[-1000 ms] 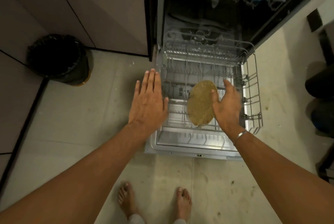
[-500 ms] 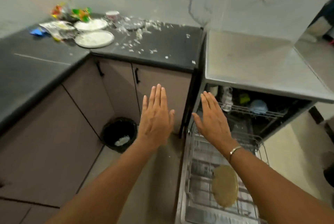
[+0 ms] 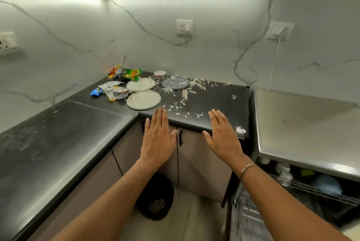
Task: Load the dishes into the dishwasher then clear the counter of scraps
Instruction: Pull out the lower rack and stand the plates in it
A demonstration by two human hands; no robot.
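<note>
plates [image 3: 143, 100] by counter [image 3: 216, 100] corner, scraps [image 3: 184, 94] seemingly at front edge

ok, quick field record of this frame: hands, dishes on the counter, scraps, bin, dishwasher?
left hand: open, flat, empty, held out toward the counter
right hand: open, flat, empty
dishes: near white plate, far white plate, grey plate, small bowl, all on the counter
scraps: white scraps scattered around the grey plate and toward the front edge; wrappers left of the white plates
bin: black, on the floor
dishwasher: open, lower right
</note>
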